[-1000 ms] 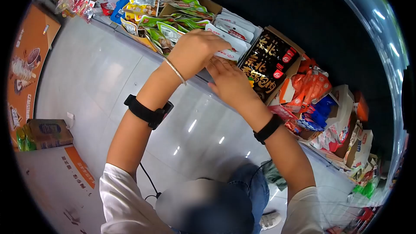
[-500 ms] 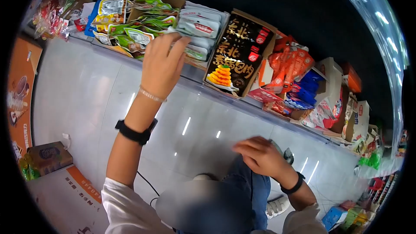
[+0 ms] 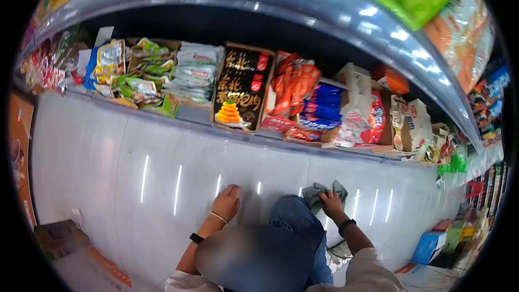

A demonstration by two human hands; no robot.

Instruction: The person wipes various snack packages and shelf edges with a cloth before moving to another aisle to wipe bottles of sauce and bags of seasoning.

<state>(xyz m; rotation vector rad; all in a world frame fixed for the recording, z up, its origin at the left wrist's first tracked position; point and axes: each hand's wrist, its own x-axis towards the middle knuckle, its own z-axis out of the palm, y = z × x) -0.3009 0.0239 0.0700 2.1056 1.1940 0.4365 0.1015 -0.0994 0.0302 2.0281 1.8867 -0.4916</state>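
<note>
My left hand (image 3: 227, 201) rests flat against the white front panel (image 3: 162, 184) of the shelf unit, low down, holding nothing. A bracelet and a black wrist band sit on that arm. My right hand (image 3: 331, 201) grips a grey-green cloth (image 3: 318, 193) lying on my knee in blue jeans (image 3: 294, 219). Above both hands runs the shelf (image 3: 194, 114) with snack packets: green and white pouches (image 3: 186, 73) at the left, and a black display box (image 3: 239, 87) with an orange picture in the middle.
Red and blue packets (image 3: 308, 103) and opened cardboard boxes (image 3: 378, 113) fill the shelf's right side. A curved upper shelf edge (image 3: 270, 0) hangs overhead. A cardboard box (image 3: 57, 238) stands on the floor at lower left; a blue box (image 3: 430, 246) and other goods sit at lower right.
My left hand has dropped from the white pouches down to the front panel. My right hand moved onto the cloth on my knee. The view has tilted up, showing more shelf.
</note>
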